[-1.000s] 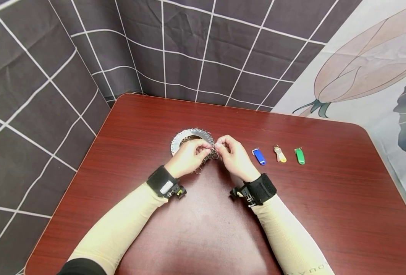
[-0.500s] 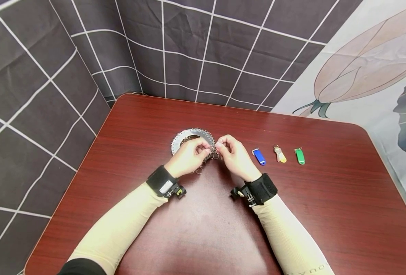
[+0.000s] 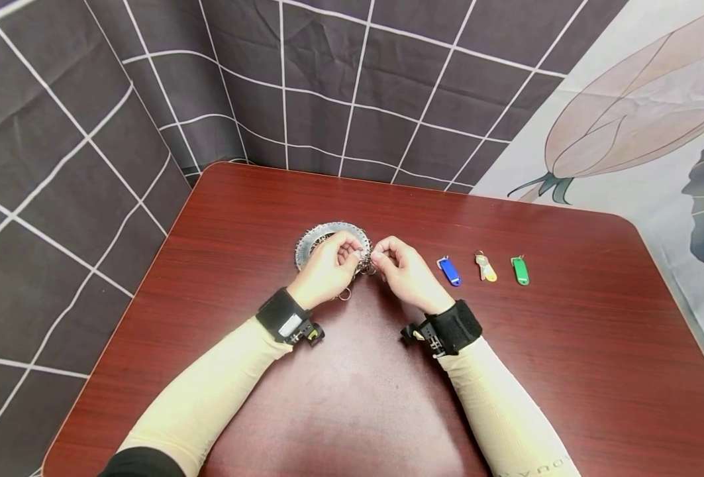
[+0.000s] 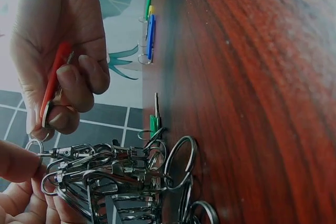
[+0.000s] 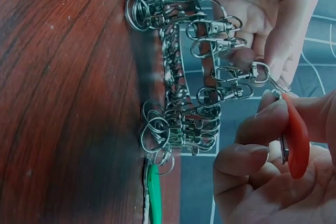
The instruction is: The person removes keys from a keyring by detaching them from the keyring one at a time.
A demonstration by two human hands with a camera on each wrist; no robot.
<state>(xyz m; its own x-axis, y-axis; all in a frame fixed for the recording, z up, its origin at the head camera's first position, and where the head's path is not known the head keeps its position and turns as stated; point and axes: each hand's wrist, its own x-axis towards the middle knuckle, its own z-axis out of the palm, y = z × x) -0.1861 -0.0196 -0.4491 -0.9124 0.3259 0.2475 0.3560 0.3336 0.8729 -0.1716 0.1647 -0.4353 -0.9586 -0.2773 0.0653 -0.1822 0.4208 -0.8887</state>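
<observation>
A round metal hanger (image 3: 316, 240) hung with several silver snap clasps (image 5: 181, 82) lies on the red-brown table (image 3: 352, 397). My left hand (image 3: 354, 252) pinches one clasp (image 5: 236, 90) at the hanger's right edge. My right hand (image 3: 379, 256) pinches a red key tag (image 5: 296, 136) by its split ring, right against that clasp. The red key tag (image 4: 52, 85) lies between the thumb and the curled fingers. A green tag (image 5: 153, 192) hangs from another clasp, down against the table.
Three loose key tags lie in a row to the right of my hands: blue (image 3: 450, 271), yellow (image 3: 485, 267) and green (image 3: 520, 271). Dark grid-patterned cloth (image 3: 89, 132) stands behind and left of the table, and a flower-print cloth (image 3: 638, 119) to the right.
Both hands have shifted slightly to the left and closer over the hanger. Their grips on the clasp and the red tag are the same.
</observation>
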